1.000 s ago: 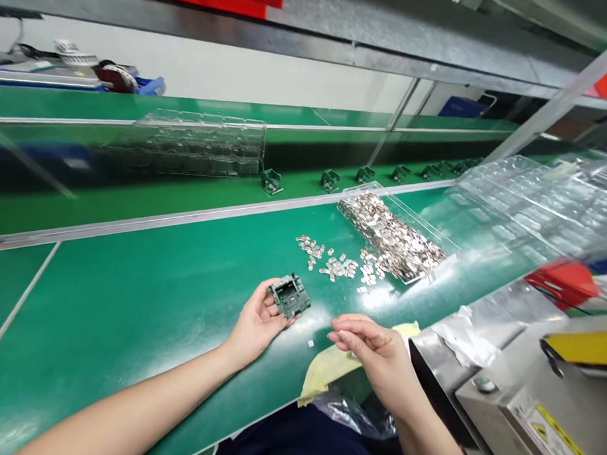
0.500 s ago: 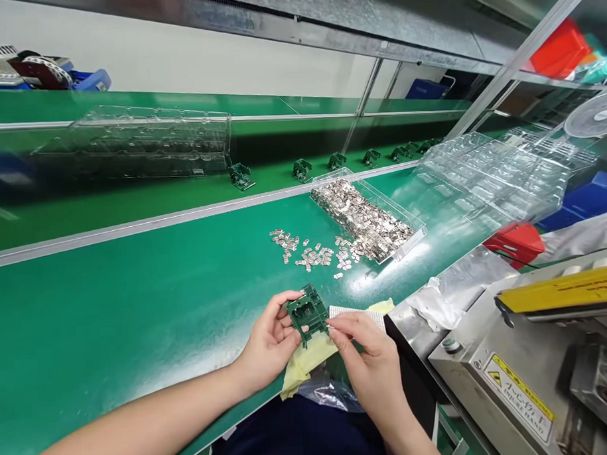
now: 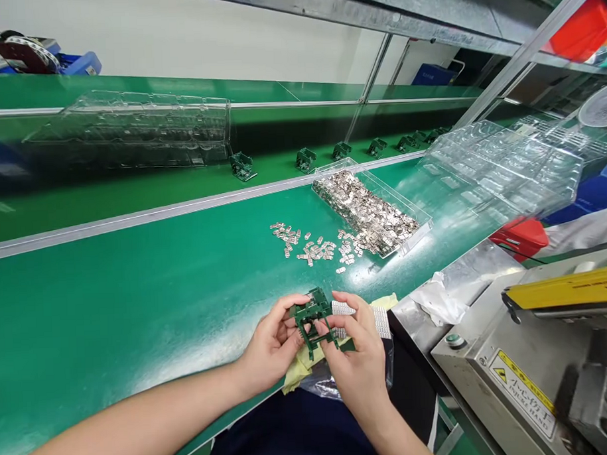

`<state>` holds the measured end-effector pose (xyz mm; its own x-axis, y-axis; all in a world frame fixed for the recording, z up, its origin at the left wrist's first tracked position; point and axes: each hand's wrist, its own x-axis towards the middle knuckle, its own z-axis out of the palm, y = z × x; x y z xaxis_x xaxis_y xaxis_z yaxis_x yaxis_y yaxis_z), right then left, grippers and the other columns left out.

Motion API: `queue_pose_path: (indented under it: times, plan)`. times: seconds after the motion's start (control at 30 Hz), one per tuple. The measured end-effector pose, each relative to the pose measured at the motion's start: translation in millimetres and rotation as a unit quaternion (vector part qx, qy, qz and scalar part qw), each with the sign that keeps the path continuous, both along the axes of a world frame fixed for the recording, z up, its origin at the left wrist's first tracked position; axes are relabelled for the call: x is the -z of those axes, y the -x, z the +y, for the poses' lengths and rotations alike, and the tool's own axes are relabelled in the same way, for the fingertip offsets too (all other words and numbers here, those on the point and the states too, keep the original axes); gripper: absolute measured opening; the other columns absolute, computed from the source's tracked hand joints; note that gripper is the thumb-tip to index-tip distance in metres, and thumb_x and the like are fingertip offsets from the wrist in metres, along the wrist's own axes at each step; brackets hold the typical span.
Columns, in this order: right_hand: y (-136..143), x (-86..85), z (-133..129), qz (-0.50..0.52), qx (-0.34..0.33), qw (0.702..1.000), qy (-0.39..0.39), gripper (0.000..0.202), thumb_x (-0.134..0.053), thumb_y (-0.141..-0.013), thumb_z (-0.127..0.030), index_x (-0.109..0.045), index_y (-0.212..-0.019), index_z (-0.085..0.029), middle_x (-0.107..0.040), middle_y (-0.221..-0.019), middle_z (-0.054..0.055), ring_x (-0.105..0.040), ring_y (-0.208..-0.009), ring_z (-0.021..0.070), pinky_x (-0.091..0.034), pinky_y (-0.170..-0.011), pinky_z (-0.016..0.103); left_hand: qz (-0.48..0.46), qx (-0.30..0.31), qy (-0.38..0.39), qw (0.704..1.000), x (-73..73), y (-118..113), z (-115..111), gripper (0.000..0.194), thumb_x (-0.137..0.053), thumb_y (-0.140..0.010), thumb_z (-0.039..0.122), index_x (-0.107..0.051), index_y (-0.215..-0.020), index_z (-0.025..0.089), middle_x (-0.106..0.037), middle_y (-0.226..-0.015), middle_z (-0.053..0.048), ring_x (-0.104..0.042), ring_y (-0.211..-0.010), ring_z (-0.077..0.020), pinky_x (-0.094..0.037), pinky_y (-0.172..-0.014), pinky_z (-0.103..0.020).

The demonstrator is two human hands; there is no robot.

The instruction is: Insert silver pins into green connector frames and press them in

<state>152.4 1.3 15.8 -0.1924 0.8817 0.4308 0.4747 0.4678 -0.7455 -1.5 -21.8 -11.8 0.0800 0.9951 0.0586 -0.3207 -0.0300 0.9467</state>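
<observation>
Near the front edge of the bench, my left hand [image 3: 272,341] is closed on a small green plastic housing [image 3: 314,310] with an open, slotted frame. My right hand [image 3: 357,345] grips the same housing from the right, its thumb and a finger on the lower side and the index finger raised. Beneath the right hand lies a white sheet with a grid of small cells [image 3: 380,321]. Yellow paper [image 3: 299,372] and a clear plastic bag [image 3: 319,384] are under the housing. Whether a small piece sits between my right fingertips is hidden.
Beyond my hands, small metal pieces [image 3: 317,249] lie scattered beside a clear tray [image 3: 423,231] heaped with more. Several green housings [image 3: 306,159] stand along the strip behind. Clear blister trays [image 3: 510,167] are at right, a machine with a warning label [image 3: 523,392] at front right.
The housing has been turned and tilted between my hands. My right hand has moved from its right edge to the lower front, the index finger lifting. The view has shifted slightly.
</observation>
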Motion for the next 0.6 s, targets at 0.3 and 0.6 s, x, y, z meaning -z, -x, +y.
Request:
queue_pose_path:
  times: [0.3, 0.6]
  plan:
    - [4, 6.8, -6, 0.03, 0.036, 0.999, 0.028, 0.005, -0.061, -0.086, -0.02, -0.062, -0.081, -0.022, -0.057, -0.111, 0.01, -0.054, -0.107, 0.0273, -0.044, -0.089, 0.042, 0.059, -0.019, -0.007, 0.998, 0.7, -1, -3, 0.028, -0.059, -0.09, 0.024, -0.051, -0.117, 0.025, -0.062, -0.113, -0.005, -0.063, -0.084, -0.0116, -0.052, -0.074, -0.02]
    - [6, 3.0, -10, 0.24, -0.003, 0.94, 0.242, 0.009, -0.066, -0.084, -0.028, -0.062, -0.085, -0.02, -0.064, -0.091, 0.006, -0.063, -0.081, 0.0188, -0.052, -0.07, 0.027, 0.065, -0.037, 0.023, 0.997, -9.0, -4, -5, 0.032, -0.067, -0.084, 0.024, -0.054, -0.112, 0.024, -0.066, -0.097, -0.003, -0.064, -0.082, -0.0129, -0.053, -0.072, -0.019]
